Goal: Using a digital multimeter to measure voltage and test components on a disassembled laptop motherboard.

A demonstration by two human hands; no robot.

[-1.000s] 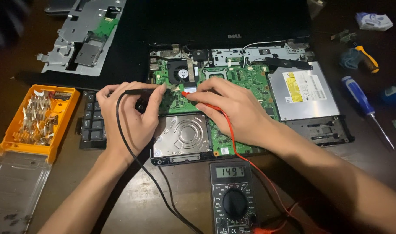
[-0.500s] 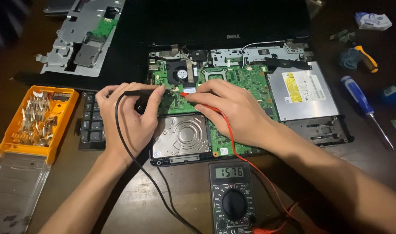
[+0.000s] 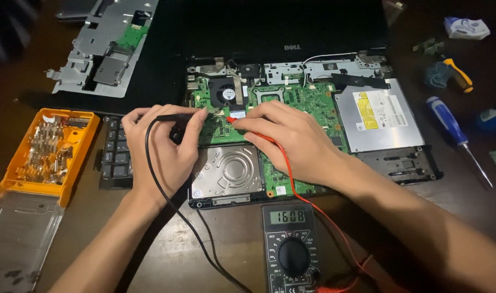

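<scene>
Counter (image 3: 231,244): I see the opened laptop (image 3: 313,119) at centre frame.
Meter (image 3: 292,249): bottom centre; its display shows a different figure than a second ago, so I judge the probes are making live contact.
Left hand (image 3: 161,146): fingers clamped on the black probe (image 3: 177,116).
Right hand (image 3: 291,138): fingers pinched on the red probe (image 3: 233,120), tip on the green board (image 3: 307,103).
</scene>
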